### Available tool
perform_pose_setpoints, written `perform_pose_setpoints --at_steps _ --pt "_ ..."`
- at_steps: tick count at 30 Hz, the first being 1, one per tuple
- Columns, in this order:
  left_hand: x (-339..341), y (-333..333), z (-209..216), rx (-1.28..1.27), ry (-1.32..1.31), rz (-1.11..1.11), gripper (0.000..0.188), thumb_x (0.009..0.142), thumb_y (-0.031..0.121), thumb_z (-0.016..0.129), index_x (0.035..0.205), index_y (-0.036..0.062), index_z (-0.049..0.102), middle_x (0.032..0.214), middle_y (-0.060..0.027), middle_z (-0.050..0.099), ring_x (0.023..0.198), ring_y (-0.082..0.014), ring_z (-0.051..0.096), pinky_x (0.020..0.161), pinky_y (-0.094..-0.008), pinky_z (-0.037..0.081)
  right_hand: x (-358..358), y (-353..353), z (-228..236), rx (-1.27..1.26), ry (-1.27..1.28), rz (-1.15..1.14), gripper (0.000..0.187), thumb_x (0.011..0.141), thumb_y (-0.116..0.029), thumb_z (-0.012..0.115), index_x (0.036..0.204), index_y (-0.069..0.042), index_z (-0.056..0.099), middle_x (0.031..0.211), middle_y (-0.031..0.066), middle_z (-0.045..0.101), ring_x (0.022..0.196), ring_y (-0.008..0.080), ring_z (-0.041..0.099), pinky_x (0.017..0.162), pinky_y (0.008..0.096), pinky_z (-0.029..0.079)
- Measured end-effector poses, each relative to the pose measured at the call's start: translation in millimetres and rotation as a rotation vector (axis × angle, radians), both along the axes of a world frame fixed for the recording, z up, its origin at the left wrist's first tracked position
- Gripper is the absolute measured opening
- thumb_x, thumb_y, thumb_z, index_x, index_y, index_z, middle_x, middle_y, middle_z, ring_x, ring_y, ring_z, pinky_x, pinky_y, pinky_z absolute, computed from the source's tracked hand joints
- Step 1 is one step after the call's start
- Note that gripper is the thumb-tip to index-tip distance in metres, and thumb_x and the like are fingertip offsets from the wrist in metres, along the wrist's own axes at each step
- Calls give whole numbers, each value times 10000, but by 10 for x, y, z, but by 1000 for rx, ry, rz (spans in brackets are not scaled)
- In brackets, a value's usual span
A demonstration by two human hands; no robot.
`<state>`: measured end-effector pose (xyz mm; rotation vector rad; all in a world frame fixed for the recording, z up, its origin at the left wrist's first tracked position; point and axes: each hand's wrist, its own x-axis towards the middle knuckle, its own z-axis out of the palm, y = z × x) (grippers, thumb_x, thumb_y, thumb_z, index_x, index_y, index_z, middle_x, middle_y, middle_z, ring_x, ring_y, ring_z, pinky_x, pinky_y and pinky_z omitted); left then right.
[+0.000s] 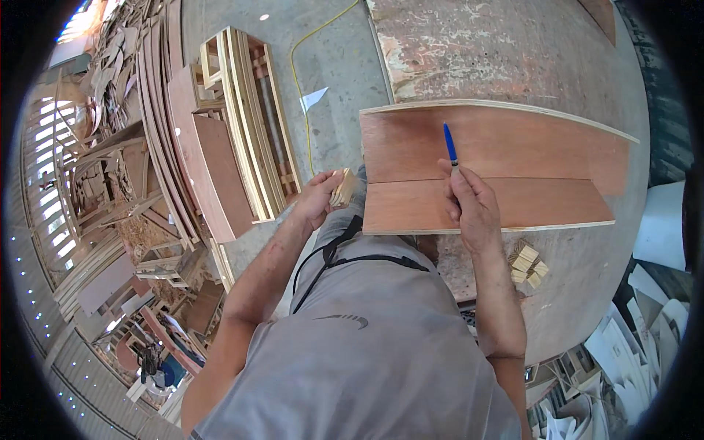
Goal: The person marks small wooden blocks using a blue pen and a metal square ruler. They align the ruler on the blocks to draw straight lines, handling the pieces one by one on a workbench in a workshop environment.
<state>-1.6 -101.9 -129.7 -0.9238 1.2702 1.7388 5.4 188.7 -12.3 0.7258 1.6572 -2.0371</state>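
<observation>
- From where I stand, the person's left hand [319, 198] is out to the left of the body, its thumb and fingers clamped on a small pale wooden block with layered edges [342, 188], clear of the table
- The right hand [473, 205] is in front of the body, thumb and forefinger pinched on a slim blue pen with a whitish section by the fingertips [450, 143]; its other fingers are curled in, and the pen's blue end points away from the person
- Below the pen lies a long reddish-brown plywood piece made of two panels meeting along a straight seam [418, 202]; I can't tell whether the right hand touches it
- The plywood piece rests on a broad, worn table with flaking pale patches [455, 51], right by the person's waist
- Near the right forearm, a little cluster of pale square-ended wooden blocks [526, 264] sits on the same table, just beside the near edge of the plywood piece
- Over on the left, a long frame of pale wooden battens [249, 110] stands on the grey concrete floor [330, 66]
- Between frame and table runs a thin yellow cord [309, 136], with a white triangular scrap [314, 99] at it
</observation>
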Motion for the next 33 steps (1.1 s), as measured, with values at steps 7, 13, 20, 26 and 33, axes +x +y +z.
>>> perform_pose_setpoints --at_steps 7,13,20,26,33 --pt "-73 153 -131 -88 -59 -60 300 966 281 548 1130 31 566 967 -55 645 804 -158 663 660 -297 590 11 142 18 31 -11 0 388 1001 -256 473 1286 -6 554 710 -57 423 555 23 365 477 182 292" --pt "-129 231 -186 -116 -149 -121 308 954 249 538 1163 23 559 1009 -57 651 866 -157 654 747 -346 581 10 244 -63 41 -18 25 344 995 -230 477 1217 15 573 683 -48 437 570 34 401 496 207 319" --pt "-172 352 -60 -183 -168 -166 302 955 263 510 1150 49 599 1013 -42 659 885 -142 646 774 -338 567 25 290 -97 -1 -65 4 288 989 -223 498 1112 20 588 679 -40 446 569 37 408 496 212 329" --pt "-89 335 -132 -191 -135 -157 288 960 260 498 1124 47 603 1010 -42 658 894 -139 643 796 -354 566 57 295 -121 -6 -39 -31 292 988 -224 504 1116 25 589 679 -44 444 571 34 406 491 211 328" --pt "-99 388 -70 -204 -149 -139 297 972 244 473 1157 35 576 1007 -49 653 901 -153 643 780 -346 559 81 324 -124 -26 -54 -24 300 984 -213 510 1157 19 589 657 -58 422 557 23 384 480 204 308"
